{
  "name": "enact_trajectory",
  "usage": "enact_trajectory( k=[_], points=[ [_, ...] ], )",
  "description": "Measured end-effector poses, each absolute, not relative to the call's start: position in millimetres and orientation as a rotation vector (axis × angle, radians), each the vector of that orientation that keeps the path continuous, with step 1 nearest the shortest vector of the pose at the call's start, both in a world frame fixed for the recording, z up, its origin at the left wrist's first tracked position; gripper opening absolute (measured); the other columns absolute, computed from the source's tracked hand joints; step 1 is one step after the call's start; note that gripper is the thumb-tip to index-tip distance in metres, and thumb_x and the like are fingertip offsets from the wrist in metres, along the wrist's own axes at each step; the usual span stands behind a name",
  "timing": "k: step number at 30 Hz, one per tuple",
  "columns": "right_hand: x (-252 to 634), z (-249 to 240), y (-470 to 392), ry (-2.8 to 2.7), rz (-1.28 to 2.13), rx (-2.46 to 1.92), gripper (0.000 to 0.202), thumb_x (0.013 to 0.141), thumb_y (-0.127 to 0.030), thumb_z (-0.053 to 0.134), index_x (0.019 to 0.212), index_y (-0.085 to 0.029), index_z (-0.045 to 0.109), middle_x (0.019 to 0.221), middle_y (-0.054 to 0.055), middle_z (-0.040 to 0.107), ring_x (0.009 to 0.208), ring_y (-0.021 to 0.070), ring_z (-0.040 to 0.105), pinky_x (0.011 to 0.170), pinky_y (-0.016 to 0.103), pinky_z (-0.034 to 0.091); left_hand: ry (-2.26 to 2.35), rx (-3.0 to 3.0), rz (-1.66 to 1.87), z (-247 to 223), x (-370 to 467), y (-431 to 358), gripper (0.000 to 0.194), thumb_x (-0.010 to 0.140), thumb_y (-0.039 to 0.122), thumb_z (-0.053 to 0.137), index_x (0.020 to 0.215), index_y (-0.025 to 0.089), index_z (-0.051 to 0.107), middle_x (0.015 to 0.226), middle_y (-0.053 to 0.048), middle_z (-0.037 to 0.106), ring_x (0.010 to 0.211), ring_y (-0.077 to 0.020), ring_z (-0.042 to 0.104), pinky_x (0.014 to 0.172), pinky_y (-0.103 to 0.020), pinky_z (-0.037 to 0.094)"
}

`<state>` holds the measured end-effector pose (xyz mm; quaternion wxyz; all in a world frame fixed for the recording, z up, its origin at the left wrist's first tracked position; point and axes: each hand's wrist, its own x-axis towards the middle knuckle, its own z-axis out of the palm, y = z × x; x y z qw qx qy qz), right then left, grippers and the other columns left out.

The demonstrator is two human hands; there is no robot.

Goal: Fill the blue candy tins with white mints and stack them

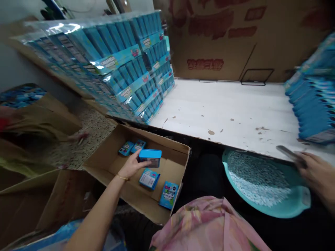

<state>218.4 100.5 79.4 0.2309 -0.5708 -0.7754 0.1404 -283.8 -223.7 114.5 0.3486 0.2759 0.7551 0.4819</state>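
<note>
My left hand (131, 166) grips a small blue box (150, 157) by its side, fingers closed round it, above an open cardboard carton (171, 144). Inside the carton lie several similar blue boxes, one printed "Caramelo Macizo" (168, 195) near its right corner. On the right, my blurred right hand (315, 170) is closed on a flat, grey, narrow tool (286, 152), whose exact kind I cannot make out. That tool is over the white table's front edge, beside a teal basin (285, 212). Many small pale blue and white pieces (258, 179) fill the basin's bottom.
Plastic-wrapped blue boxes (125, 73) stand stacked on the left of the white table (214, 104). More blue packs (314, 104) are piled at its right. A large cardboard sheet (222, 45) rises behind, with a black wire stand (256, 77). Other cartons (62, 198) sit at left.
</note>
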Motion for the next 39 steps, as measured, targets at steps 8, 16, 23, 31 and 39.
enact_trajectory(
  k=[8, 16, 23, 31, 39],
  points=[
    [124, 100, -18, -2.163, 1.266, -1.075, 0.034, 0.078, -0.04, 0.047, 0.102, -0.019, 0.059, 0.087, 0.007, 0.062, 0.067, 0.0146, 0.058, 0.065, 0.029, 0.046, 1.262, -0.013, 1.27, 133, -137, -118, 0.017, 0.074, 0.023, 0.054, 0.085, 0.012, 0.058, 0.069, -0.005, 0.066, 0.057, -0.0129, 0.061, 0.059, -0.026, 0.051],
    [121, 105, -23, -1.885, 1.436, -0.961, 0.058, 0.068, -0.036, 0.061, 0.122, -0.021, 0.044, 0.108, 0.006, 0.054, 0.089, 0.0169, 0.054, 0.076, 0.031, 0.046, 1.08, -0.054, 1.248, 106, -39, -53, 0.017, 0.077, 0.02, 0.051, 0.09, 0.013, 0.056, 0.072, -0.004, 0.065, 0.06, -0.0122, 0.061, 0.058, -0.024, 0.05],
    [124, 75, -45, -1.353, 1.178, -1.367, 0.065, 0.065, -0.041, 0.058, 0.122, -0.018, 0.035, 0.117, 0.01, 0.05, 0.104, 0.0206, 0.049, 0.087, 0.034, 0.041, 1.173, 0.179, 1.358, 76, 3, -61, 0.041, 0.059, 0.021, 0.069, 0.095, 0.021, 0.049, 0.101, -0.011, 0.057, 0.094, -0.0217, 0.057, 0.082, -0.037, 0.045],
    [155, 95, -14, -2.154, 1.351, -1.168, 0.043, 0.065, -0.036, 0.057, 0.106, -0.025, 0.051, 0.092, 0.004, 0.062, 0.084, 0.021, 0.057, 0.076, 0.032, 0.043, 1.078, 1.174, 0.839, 104, -35, -47, 0.06, 0.032, 0.019, 0.079, 0.09, 0.018, 0.061, 0.097, -0.008, 0.062, 0.099, -0.0277, 0.052, 0.088, -0.037, 0.039],
    [220, 42, 33, -2.248, 1.154, -1.821, 0.039, 0.085, -0.036, 0.029, 0.085, -0.015, 0.062, 0.063, 0.002, 0.061, 0.059, 0.013, 0.056, 0.055, 0.022, 0.041, 1.304, 0.419, 1.059, 50, -37, -42, 0.035, 0.06, 0.027, 0.069, 0.089, 0.015, 0.054, 0.086, -0.007, 0.065, 0.07, -0.016, 0.062, 0.068, -0.033, 0.051]
  ],
)
